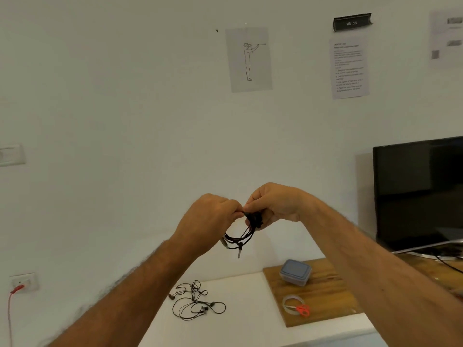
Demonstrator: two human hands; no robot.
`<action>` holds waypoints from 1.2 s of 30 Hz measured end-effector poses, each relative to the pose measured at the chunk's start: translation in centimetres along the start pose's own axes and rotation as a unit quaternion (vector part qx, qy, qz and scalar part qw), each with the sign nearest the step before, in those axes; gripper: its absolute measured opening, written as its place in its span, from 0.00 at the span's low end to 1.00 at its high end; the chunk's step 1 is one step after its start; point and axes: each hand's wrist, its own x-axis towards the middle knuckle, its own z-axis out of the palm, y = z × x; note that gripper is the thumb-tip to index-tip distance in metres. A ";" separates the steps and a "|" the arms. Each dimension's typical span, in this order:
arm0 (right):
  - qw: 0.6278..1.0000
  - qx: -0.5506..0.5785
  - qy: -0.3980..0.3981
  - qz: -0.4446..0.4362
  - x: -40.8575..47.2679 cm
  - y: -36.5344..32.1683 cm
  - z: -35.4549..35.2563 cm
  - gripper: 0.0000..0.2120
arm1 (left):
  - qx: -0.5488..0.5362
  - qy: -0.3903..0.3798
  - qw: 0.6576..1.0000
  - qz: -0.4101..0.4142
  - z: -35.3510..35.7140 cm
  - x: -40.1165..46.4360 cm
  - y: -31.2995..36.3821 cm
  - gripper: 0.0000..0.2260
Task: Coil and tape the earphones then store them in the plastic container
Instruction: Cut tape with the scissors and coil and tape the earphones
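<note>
Coiled earphones (241, 237) in the hands: black cable w/ a silver plug tip. Loose earphones (195, 303) on the table: black too, thin wire. Table (240, 329) white. Wooden board (323, 296) mid-brown w/ darker grain streaks. Plastic container (295, 272): clear body, grey-blue lid. Tape roll (288, 300) transparent, whitish. Scissors (300, 309): orange-red handles, silver blades. Monitor (418, 194) black, glossy; stand silver. Wall (125, 108) off-white. Poster (248, 59): pale grey sheet, black line drawing of a figure. Label (352, 22) black w/ white lettering. Instruction sheet (349, 68) white w/ black text. Wall socket (23, 281) white, red plug & cord.
</note>
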 end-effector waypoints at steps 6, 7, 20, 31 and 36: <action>0.991 0.082 -0.108 0.017 0.4 -0.1 -0.6 0.11 | -0.018 0.086 0.994 0.060 -0.7 0.2 0.5 0.12; 0.987 0.099 -0.123 0.010 0.4 0.1 -0.6 0.12 | -0.026 0.094 0.994 0.059 -0.7 0.1 0.5 0.11; 0.985 0.080 -0.152 -0.012 0.6 0.8 -0.3 0.14 | -0.059 0.061 0.996 0.039 -1.3 0.2 0.9 0.11; 0.994 -0.046 -0.032 -0.089 -0.1 0.1 -0.3 0.17 | -0.076 0.003 0.993 -0.089 -1.1 0.1 -0.3 0.06; 0.993 -0.014 -0.068 -0.094 0.0 0.3 0.5 0.11 | -0.106 -0.005 0.986 -0.127 -1.3 0.0 -0.2 0.06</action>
